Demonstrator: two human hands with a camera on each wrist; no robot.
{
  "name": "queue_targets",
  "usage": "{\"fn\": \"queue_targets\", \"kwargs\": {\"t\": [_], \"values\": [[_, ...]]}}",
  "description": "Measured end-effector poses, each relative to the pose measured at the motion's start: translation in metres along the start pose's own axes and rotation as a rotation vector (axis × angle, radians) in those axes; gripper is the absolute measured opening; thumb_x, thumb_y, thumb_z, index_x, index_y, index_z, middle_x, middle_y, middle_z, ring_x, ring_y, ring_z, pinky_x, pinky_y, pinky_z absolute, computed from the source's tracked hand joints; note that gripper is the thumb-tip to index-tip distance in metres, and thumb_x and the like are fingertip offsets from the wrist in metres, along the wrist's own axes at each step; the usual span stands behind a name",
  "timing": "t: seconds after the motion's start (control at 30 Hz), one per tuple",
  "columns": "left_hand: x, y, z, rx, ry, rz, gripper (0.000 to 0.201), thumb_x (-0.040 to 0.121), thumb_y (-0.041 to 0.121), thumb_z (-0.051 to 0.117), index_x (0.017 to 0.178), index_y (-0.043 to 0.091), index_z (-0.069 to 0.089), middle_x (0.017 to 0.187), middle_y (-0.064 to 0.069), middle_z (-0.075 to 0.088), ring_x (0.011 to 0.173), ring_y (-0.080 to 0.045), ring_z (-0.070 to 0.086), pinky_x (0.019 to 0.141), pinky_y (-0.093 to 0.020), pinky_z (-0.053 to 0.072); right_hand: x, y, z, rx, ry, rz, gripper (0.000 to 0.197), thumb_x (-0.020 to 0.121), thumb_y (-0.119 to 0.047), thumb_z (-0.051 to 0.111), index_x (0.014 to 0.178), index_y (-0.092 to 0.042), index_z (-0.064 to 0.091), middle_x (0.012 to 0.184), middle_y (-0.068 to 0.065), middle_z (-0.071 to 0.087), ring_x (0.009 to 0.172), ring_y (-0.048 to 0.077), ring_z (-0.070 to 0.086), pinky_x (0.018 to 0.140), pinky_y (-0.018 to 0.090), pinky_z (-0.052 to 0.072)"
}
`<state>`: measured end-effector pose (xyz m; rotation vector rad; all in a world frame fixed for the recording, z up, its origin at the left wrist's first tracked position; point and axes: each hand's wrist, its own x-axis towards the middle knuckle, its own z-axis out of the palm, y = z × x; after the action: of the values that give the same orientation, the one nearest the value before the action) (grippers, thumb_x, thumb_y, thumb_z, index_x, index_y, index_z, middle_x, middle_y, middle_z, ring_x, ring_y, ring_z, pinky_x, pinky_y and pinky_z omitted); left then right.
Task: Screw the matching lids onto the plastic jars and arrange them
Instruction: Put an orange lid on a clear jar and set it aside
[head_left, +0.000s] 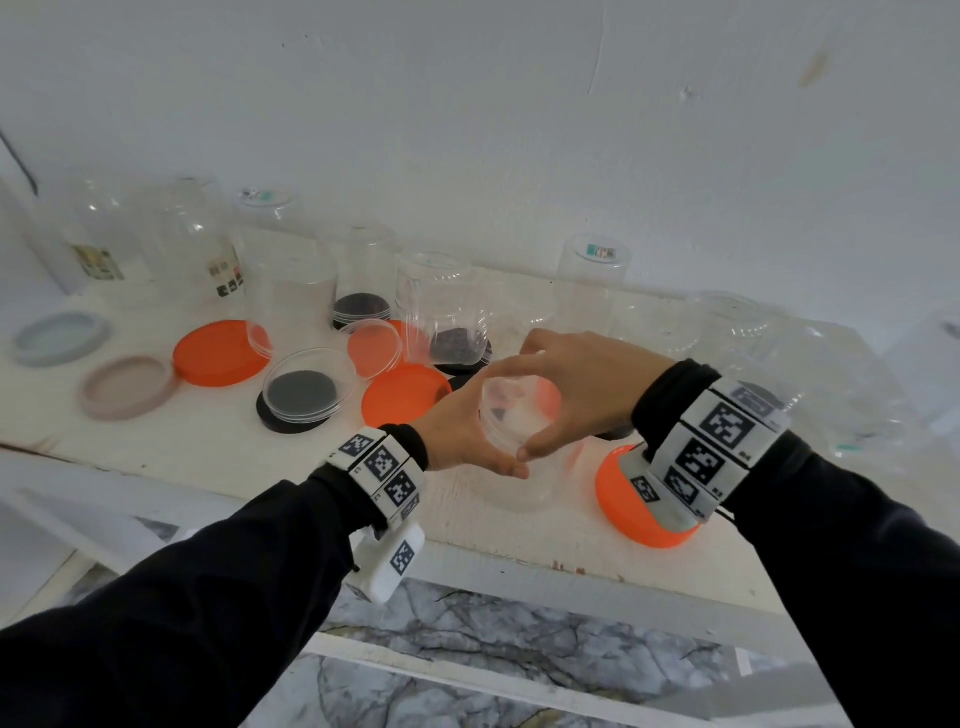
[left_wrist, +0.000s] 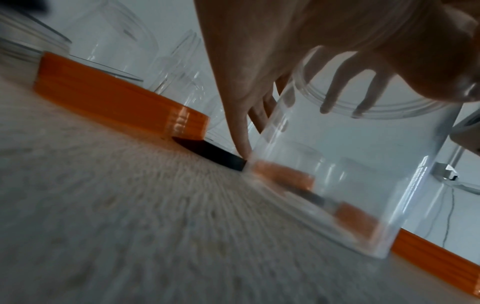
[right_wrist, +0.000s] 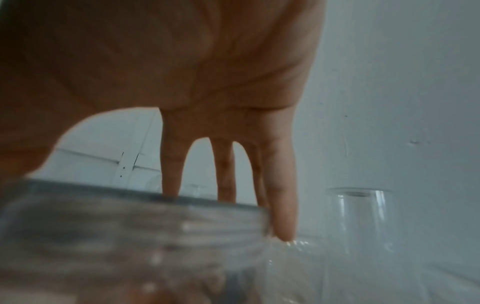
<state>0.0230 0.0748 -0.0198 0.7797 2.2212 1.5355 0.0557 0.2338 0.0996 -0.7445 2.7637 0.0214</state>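
A clear plastic jar (head_left: 519, 483) stands upright near the white table's front edge. My left hand (head_left: 462, 436) grips its upper body, fingers running down its far side (left_wrist: 241, 131). My right hand (head_left: 566, 395) comes from above; its thumb and fingers (right_wrist: 280, 205) curl round what looks like a clear lid (head_left: 519, 410) on the jar's mouth. The lid's edge is blurred in the right wrist view (right_wrist: 130, 222). Seen through the jar wall (left_wrist: 350, 164), the right fingers sit at the threaded rim.
Orange lids lie at left (head_left: 218, 353), centre (head_left: 402, 395) and under my right wrist (head_left: 623, 499). A clear lid (head_left: 306, 387) rests on a black one (head_left: 275, 423). Pink (head_left: 127, 387) and pale blue (head_left: 60, 338) lids lie far left. Upturned clear jars (head_left: 441, 306) line the back wall.
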Motion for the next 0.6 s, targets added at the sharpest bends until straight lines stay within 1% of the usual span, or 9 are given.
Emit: {"fn": "queue_targets", "kwargs": {"t": [0.07,0.1,0.13,0.23,0.3,0.4,0.5,0.53,0.6], "values": [[-0.001,0.002,0.001,-0.025,0.002,0.016,0.107,0.043,0.041,0.083,0.134,0.031,0.027,0.132,0.01,0.042,0.121,0.007,0.038,0.091,-0.003,0.033,0.0,0.001,0.003,-0.035,0.031,-0.004,0.079,0.067,-0.065,0.067,0.136,-0.047,0.032,0.121,-0.003,0.045,0.09,0.014,0.049,0.072,0.024,0.037],[-0.001,0.003,0.002,-0.03,0.001,0.023,0.107,0.043,0.039,0.083,0.134,0.029,0.027,0.132,0.01,0.043,0.12,0.008,0.039,0.09,-0.001,0.033,0.001,0.002,0.004,-0.047,0.044,-0.008,0.08,0.067,-0.066,0.066,0.136,-0.045,0.033,0.12,-0.002,0.045,0.09,0.015,0.049,0.072,0.024,0.037],[-0.001,0.003,0.002,-0.034,-0.001,0.022,0.107,0.044,0.038,0.084,0.135,0.027,0.028,0.132,0.009,0.043,0.12,0.008,0.039,0.09,-0.001,0.033,0.001,0.002,0.005,-0.052,0.053,-0.011,0.08,0.067,-0.067,0.066,0.137,-0.043,0.034,0.119,-0.001,0.046,0.089,0.015,0.049,0.072,0.024,0.037],[0.0,0.002,0.002,-0.027,-0.011,0.008,0.108,0.046,0.036,0.085,0.137,0.026,0.029,0.132,0.007,0.045,0.123,0.002,0.041,0.095,-0.007,0.034,0.001,0.003,0.006,-0.053,0.066,-0.015,0.082,0.066,-0.068,0.065,0.137,-0.042,0.034,0.117,-0.001,0.046,0.089,0.016,0.05,0.072,0.024,0.039],[0.001,0.003,0.001,-0.004,-0.02,0.002,0.106,0.047,0.035,0.086,0.135,0.027,0.029,0.131,0.008,0.045,0.121,0.003,0.041,0.095,-0.006,0.034,0.002,0.004,0.007,-0.061,0.071,-0.018,0.082,0.066,-0.068,0.065,0.137,-0.042,0.034,0.116,0.0,0.046,0.091,0.016,0.051,0.071,0.024,0.039],[0.0,0.005,0.0,0.026,-0.016,0.0,0.104,0.051,0.026,0.089,0.136,0.026,0.028,0.129,0.011,0.047,0.119,0.006,0.042,0.093,-0.006,0.034,0.003,0.005,0.008,-0.059,0.074,-0.026,0.082,0.066,-0.067,0.066,0.137,-0.043,0.033,0.118,-0.001,0.045,0.092,0.017,0.051,0.072,0.025,0.039],[0.0,0.012,-0.001,0.082,0.0,0.028,0.102,0.051,0.034,0.086,0.136,0.026,0.031,0.128,0.016,0.047,0.118,0.007,0.043,0.094,-0.01,0.036,-0.001,0.011,0.006,-0.077,0.097,-0.046,0.083,0.067,-0.067,0.065,0.138,-0.043,0.03,0.122,-0.002,0.043,0.098,0.017,0.051,0.073,0.026,0.036],[0.001,0.016,-0.003,0.094,-0.001,0.044,0.1,0.052,0.035,0.086,0.135,0.026,0.032,0.128,0.017,0.047,0.118,0.007,0.043,0.094,-0.01,0.037,-0.003,0.015,0.003,-0.069,0.118,-0.048,0.084,0.067,-0.067,0.064,0.139,-0.043,0.029,0.125,-0.003,0.042,0.1,0.017,0.051,0.074,0.026,0.036],[0.003,0.029,-0.012,0.144,0.003,0.064,0.095,0.053,0.041,0.083,0.133,0.032,0.032,0.127,0.022,0.045,0.118,0.008,0.043,0.096,-0.012,0.036,-0.008,0.023,-0.005,-0.034,0.181,-0.052,0.085,0.066,-0.068,0.064,0.139,-0.043,0.028,0.128,-0.005,0.04,0.106,0.017,0.05,0.078,0.027,0.038]]}}
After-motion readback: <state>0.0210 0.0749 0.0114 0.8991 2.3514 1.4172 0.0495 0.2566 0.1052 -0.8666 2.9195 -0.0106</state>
